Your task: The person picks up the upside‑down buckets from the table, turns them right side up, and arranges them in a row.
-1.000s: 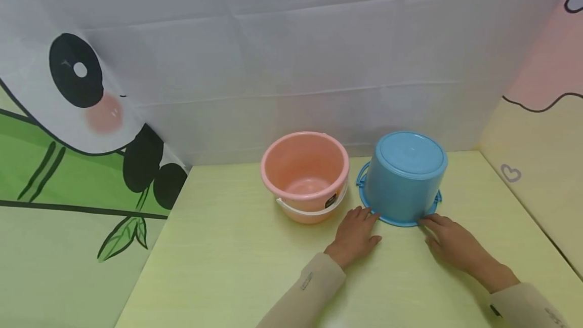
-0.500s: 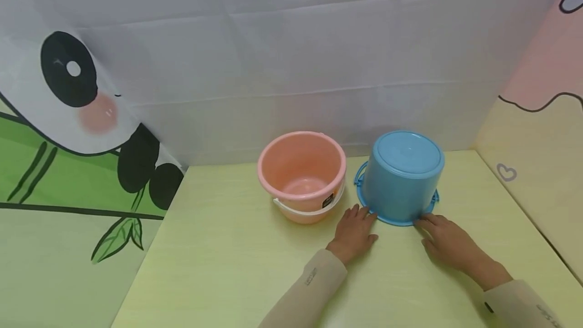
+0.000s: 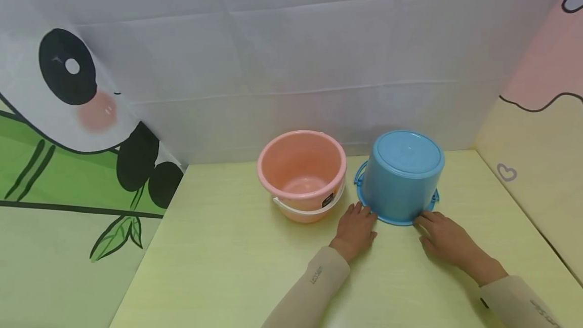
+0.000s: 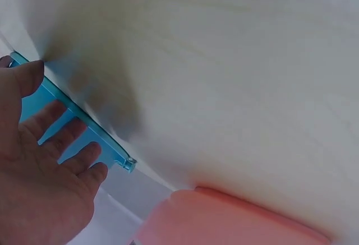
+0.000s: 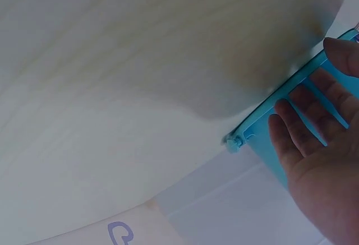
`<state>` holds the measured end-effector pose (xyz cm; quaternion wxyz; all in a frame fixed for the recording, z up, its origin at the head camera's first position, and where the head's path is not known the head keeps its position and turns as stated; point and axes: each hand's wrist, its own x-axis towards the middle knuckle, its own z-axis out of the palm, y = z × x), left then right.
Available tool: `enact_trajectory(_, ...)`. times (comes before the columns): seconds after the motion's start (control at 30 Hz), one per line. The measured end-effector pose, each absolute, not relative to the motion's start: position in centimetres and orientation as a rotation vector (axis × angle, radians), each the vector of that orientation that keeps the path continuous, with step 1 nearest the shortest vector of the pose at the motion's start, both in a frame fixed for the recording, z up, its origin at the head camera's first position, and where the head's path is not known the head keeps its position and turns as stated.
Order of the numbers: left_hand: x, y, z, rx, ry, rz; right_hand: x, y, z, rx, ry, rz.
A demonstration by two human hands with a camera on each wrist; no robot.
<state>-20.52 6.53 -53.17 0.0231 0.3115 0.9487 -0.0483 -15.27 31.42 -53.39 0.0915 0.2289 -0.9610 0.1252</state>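
Note:
A blue bucket (image 3: 403,183) stands upside down on the table, its closed base up and its rim on the tabletop. My left hand (image 3: 355,232) lies low at the bucket's front left, fingertips at the rim. At the front right, my right hand (image 3: 448,242) has its fingertips by the same rim. In the left wrist view, the left hand's fingers (image 4: 73,138) are spread and loosely bent in front of the blue wall. The right wrist view has the right hand's fingers (image 5: 305,116) extended alike. Whether they press the rim is hard to tell.
An upright pink bucket (image 3: 302,166) with a white handle (image 3: 314,211) stands left of the blue one, close to my left hand. Behind both rises a pale creased backdrop (image 3: 296,65). Printed panels (image 3: 537,191) flank the light yellow table (image 3: 218,267).
The head view has shifted slightly. Both hands stay at the blue bucket's rim, and neither bucket has visibly moved on the table.

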Motion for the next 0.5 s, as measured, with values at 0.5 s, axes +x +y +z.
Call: enact_trajectory(0.5, -20.08, 6.24, -52.12, 1.082, 2.935, -0.067, -15.79, 31.12, -52.97, 0.713, -2.827, 0.336)
